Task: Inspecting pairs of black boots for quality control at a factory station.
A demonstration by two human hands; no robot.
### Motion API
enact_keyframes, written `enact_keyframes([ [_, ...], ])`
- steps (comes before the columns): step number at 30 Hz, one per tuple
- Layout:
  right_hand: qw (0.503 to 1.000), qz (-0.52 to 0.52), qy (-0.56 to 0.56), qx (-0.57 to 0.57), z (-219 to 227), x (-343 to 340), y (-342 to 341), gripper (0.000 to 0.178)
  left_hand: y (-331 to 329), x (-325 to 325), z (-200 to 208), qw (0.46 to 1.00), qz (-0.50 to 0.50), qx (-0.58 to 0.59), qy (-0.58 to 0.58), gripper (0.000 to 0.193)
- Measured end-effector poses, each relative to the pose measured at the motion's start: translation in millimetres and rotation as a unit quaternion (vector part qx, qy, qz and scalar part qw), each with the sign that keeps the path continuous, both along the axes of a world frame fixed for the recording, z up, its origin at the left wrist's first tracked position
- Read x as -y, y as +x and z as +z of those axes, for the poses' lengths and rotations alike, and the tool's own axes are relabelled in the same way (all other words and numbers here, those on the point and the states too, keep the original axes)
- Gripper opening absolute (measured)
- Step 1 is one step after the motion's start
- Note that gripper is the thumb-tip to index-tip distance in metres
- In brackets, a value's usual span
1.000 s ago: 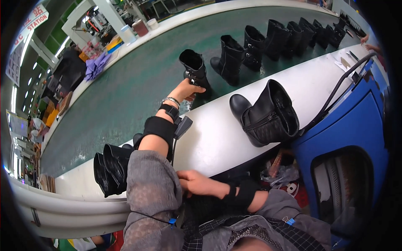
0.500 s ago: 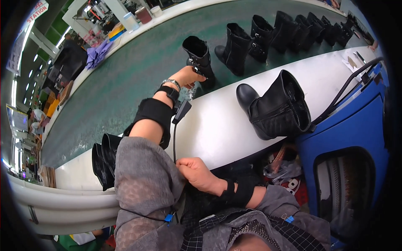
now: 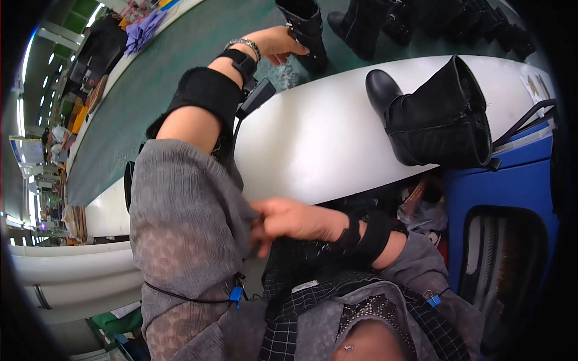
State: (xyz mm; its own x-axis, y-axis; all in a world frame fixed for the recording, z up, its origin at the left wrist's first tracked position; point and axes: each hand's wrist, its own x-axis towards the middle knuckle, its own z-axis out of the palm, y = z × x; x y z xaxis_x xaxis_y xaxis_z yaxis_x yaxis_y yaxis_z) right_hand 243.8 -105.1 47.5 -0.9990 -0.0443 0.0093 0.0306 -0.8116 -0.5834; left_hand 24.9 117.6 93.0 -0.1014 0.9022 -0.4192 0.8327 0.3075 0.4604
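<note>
My left hand [image 3: 274,43] reaches out over the green surface to a black boot [image 3: 306,27] with buckled straps. The boot stands upright, and my fingers bend in against its near side; the far fingers are partly hidden. Close to my body, my right hand [image 3: 286,221] is at the edge of my grey left sleeve [image 3: 186,198]. Its fingers are smeared by motion, so their grip is unclear. Another black boot [image 3: 436,120] lies on its side on the white tabletop [image 3: 295,138], its opening toward the right.
More black boots [image 3: 361,24] stand in a row at the far right. A blue machine housing [image 3: 512,186] is on the right, with a black cable. A black device [image 3: 257,96] with a cord is at my left wrist. Purple cloth [image 3: 143,30] lies at the far left.
The view has shifted, so the boots and table sit differently in it. My left hand remains at the standing boot. My right hand's fingers, closed at the sleeve before, are now blurred.
</note>
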Motion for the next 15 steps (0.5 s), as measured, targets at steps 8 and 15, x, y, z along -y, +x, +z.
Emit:
enact_keyframes([
  [8, 0.958, 0.256, 0.051, -0.122, -0.4, 52.3, -6.8, 0.02, 1.1, 9.0, -12.1, 0.998, -0.029, -0.051, 0.019, 0.057],
  [15, 0.983, 0.154, -0.039, -0.086, -7.9, 64.3, -2.6, 0.027, 1.1, 16.7, 2.7, 0.999, -0.028, 0.004, -0.024, 0.043],
])
